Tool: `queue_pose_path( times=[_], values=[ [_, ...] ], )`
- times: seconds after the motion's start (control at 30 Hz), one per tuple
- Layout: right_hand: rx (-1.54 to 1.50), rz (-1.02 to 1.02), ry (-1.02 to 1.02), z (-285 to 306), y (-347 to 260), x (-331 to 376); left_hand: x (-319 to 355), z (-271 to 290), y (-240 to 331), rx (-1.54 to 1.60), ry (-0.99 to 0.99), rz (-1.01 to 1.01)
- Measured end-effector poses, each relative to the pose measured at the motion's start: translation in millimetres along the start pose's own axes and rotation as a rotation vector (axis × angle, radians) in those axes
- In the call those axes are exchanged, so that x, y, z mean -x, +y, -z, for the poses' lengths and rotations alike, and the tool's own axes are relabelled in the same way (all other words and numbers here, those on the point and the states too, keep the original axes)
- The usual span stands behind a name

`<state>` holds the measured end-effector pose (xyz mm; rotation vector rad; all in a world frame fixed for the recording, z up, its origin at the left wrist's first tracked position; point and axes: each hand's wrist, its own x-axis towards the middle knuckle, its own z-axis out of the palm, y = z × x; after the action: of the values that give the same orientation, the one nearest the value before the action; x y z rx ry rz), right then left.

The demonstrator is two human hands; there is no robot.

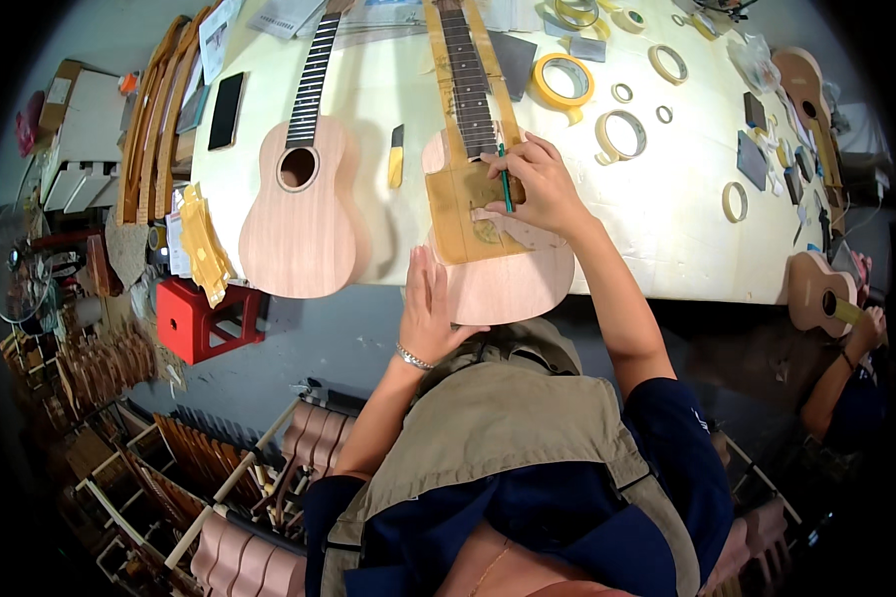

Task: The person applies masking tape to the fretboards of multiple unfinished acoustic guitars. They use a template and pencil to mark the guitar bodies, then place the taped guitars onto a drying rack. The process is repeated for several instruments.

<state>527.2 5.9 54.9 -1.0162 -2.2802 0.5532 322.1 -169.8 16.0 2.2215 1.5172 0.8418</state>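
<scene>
A pale wooden ukulele [508, 289] lies in front of me with its neck pointing away. Yellow-brown masking sheet [458, 224] covers the upper part of its body, and strips of it run along both sides of the fretboard [465, 80]. My left hand [431, 303] lies against the body's lower left edge, fingers stretched out. Over the masked area, my right hand [540, 189] pinches a thin, green, pencil-like tool [506, 177], held roughly upright. Its tip and exact kind are hard to make out. A second bare ukulele [304, 234], with an open sound hole, lies to the left.
Several tape rolls [564, 79] lie on the pale table [667, 229] at the right. A yellow cutter knife [396, 164] rests between the ukuleles, and a black phone [226, 111] is farther left. A red stool [204, 318] stands below. Another person's hand [869, 326] holds a ukulele at far right.
</scene>
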Motion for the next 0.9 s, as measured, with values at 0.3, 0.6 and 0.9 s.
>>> queue_pose_path(
  times=[0.3,0.6,0.9],
  values=[
    [0.083,-0.054,-0.067,-14,-44,45,-5,0,-3,0.045,0.051,-0.015],
    [-0.057,-0.127,-0.101,-11,-32,15,-1,1,-4,0.052,0.044,0.002],
    [0.002,-0.128,0.234,-9,-56,61,-1,0,-8,0.037,0.041,-0.033]
  ],
)
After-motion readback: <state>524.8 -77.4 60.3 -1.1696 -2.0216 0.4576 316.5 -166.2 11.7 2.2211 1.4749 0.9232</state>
